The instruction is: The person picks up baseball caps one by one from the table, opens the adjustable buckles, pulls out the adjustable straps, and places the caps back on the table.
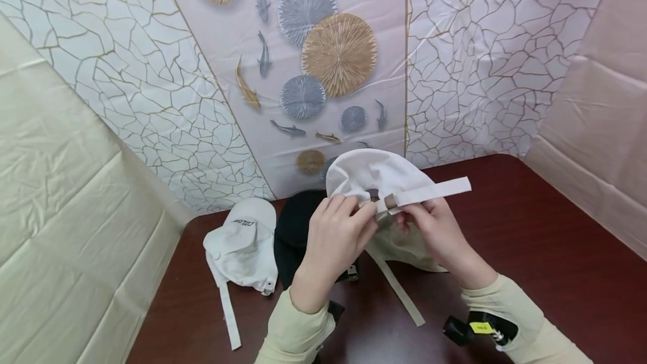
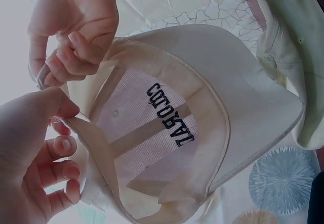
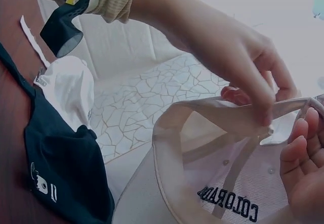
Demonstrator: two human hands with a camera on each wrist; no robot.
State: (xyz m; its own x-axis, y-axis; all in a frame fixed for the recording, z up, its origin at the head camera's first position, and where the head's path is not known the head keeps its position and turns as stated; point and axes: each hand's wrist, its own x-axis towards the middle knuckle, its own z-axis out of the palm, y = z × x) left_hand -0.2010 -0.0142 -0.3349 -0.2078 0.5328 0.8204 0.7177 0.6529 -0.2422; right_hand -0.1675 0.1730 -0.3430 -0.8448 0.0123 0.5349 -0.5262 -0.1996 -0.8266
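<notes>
Both hands hold a white baseball cap up over the table, its back opening towards me. The left hand pinches the cap's rear edge with thumb and fingers. Just right of it, the right hand pinches the strap beside its metal buckle. The strap's free end sticks out to the right, past the right hand. In the left wrist view, the cap's inside shows dark lettering between pale seam tapes. The right hand has its fingers curled near the buckle there.
Behind the hands lies a beige cap with its strap trailing forward. A black cap is left of it, partly hidden by the left hand. Farther left rests another white cap, strap hanging forward, on the dark red table.
</notes>
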